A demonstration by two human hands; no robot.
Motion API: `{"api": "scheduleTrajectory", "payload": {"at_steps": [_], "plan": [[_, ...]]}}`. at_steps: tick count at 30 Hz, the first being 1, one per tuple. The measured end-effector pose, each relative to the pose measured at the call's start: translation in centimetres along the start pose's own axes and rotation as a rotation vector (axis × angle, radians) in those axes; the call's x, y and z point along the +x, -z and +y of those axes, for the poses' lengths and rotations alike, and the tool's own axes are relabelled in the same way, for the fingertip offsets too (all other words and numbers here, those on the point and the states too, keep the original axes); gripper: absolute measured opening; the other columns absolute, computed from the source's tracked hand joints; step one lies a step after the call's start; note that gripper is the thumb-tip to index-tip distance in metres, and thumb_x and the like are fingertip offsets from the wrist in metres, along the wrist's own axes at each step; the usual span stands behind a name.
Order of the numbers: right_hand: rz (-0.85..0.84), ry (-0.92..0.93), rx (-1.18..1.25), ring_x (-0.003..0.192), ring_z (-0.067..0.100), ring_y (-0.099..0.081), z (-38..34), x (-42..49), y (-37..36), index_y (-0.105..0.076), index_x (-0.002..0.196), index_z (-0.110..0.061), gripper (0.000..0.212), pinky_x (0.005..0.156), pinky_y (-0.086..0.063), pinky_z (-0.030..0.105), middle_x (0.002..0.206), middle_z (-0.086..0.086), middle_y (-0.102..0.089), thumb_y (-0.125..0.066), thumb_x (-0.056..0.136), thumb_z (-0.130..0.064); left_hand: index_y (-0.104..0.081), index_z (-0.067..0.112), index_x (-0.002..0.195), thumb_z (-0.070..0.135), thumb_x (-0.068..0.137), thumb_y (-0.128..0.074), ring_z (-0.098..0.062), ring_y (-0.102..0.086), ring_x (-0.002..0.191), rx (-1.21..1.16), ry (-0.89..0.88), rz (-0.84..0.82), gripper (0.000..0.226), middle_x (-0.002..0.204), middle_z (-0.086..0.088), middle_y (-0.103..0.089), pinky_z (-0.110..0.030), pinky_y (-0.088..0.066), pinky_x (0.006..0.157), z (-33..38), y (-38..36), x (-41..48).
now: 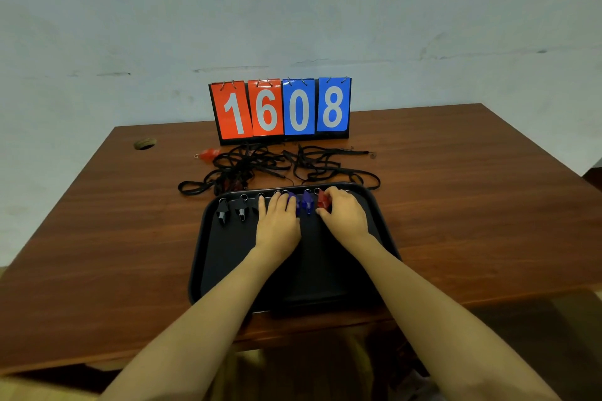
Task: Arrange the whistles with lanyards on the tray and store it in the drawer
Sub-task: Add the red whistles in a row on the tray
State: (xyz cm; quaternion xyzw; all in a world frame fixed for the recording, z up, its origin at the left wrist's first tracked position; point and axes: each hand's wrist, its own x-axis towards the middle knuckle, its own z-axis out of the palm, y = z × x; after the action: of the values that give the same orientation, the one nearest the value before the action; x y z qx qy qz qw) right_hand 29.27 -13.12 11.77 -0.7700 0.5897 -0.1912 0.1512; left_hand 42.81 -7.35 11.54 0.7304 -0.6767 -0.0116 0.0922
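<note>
A black tray (228, 270) sits on the brown worktop (456, 189). Tangled black lanyards (260, 163) lie just beyond it. Along the tray's far rim stand two black whistles (222, 213), blue whistles (307, 202) and a red whistle (322, 199). The left hand (277, 225) rests there with its fingers straight. The right hand (345, 215) has its fingers curled, pinching the red whistle.

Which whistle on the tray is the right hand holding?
The red whistle at the row's right end, in the right hand; others are blue or black.

Tray (312, 270) near half bare; table (456, 189) flanks open; lanyards (247, 166), scoreboard (280, 107) crowd far side behind tray.
</note>
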Motion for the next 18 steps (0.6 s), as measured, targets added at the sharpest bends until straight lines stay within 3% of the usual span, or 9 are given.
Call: {"api": "scheduleTrajectory", "payload": {"at_steps": [12, 18], "plan": [[-0.017, -0.011, 0.007, 0.111, 0.024, -0.055, 0.01, -0.21, 0.13, -0.052, 0.123, -0.014, 0.039, 0.087, -0.050, 0.036, 0.118, 0.007, -0.059, -0.062, 0.088, -0.028, -0.029, 0.010, 0.145, 0.023, 0.098, -0.036, -0.021, -0.014, 0.147, -0.036, 0.010, -0.013, 0.049, 0.154, -0.005, -0.029, -0.050, 0.000, 0.119, -0.20, 0.00, -0.28], [0.008, 0.011, -0.014, 0.120, 0.025, -0.047, -0.30, -0.75, 0.53, -0.049, 0.128, -0.012, 0.048, 0.096, -0.045, 0.035, 0.127, 0.007, -0.051, -0.065, 0.087, -0.030, -0.027, 0.008, 0.146, 0.018, 0.096, -0.039, -0.023, -0.012, 0.147, -0.059, -0.004, 0.008, 0.052, 0.153, -0.008, -0.028, -0.049, -0.001, 0.119, -0.41, 0.22, -0.32]]}}
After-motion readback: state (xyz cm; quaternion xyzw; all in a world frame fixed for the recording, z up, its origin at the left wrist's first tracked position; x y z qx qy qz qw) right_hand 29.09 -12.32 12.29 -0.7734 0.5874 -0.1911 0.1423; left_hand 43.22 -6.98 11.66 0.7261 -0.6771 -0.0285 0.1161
